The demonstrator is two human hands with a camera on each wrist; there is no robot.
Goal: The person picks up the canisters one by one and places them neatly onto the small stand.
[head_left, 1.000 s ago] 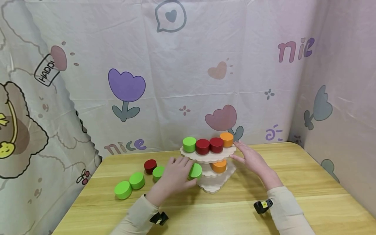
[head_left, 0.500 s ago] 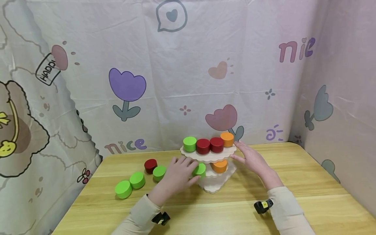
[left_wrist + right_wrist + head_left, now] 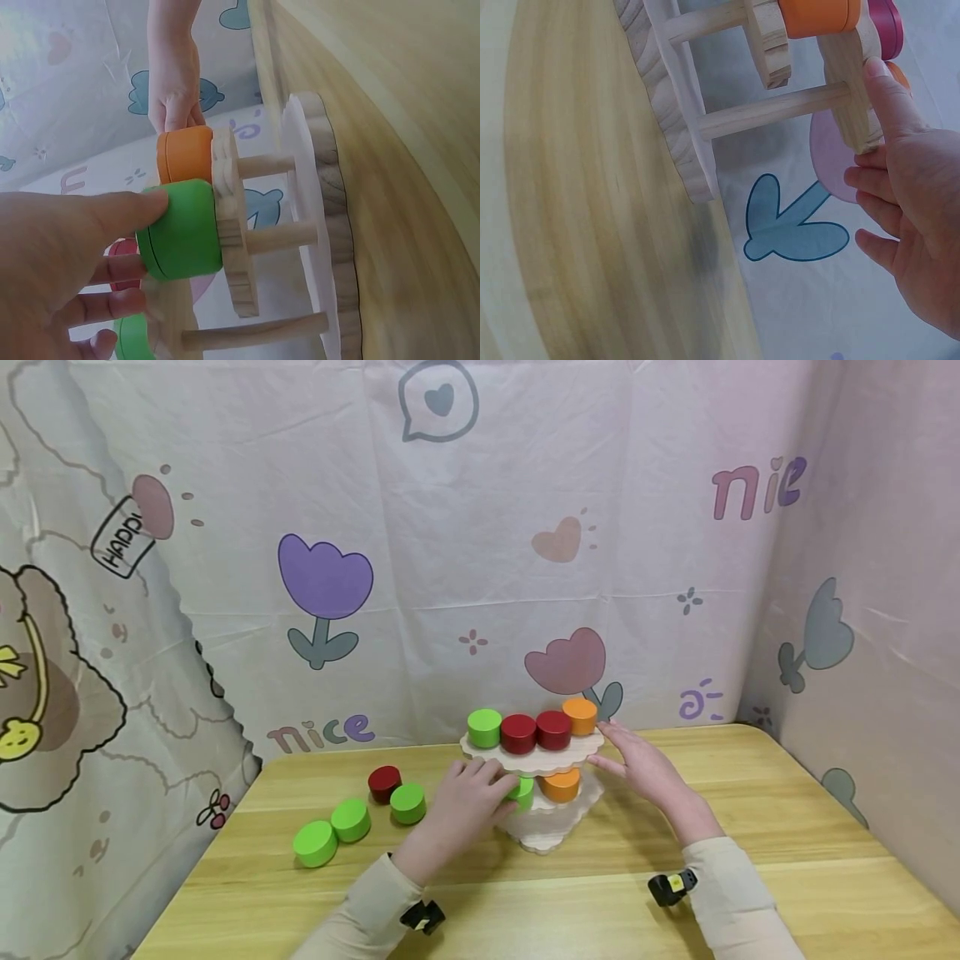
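Observation:
A tiered wooden stand (image 3: 543, 839) with scalloped edges and dowel posts stands on the table. On its top tier sit a green round block (image 3: 484, 728), two dark red round blocks (image 3: 517, 734) and an orange round block (image 3: 580, 716). Another orange block (image 3: 561, 785) rests on the tier below. My left hand (image 3: 468, 802) grips a green round block (image 3: 184, 229) at that lower tier, beside the orange one; the thumb is on its side. My right hand (image 3: 648, 768) holds the top tier's right corner, thumb (image 3: 889, 94) and fingers on either side of it.
To the left on the table lie a dark red block (image 3: 385, 784) and three green blocks (image 3: 351, 820). A patterned cloth (image 3: 420, 568) hangs behind the table's back edge and along the sides.
My left hand has moved right with the green block, bringing it in under the top tier, near the orange block. My right hand has stayed at the stand's corner.

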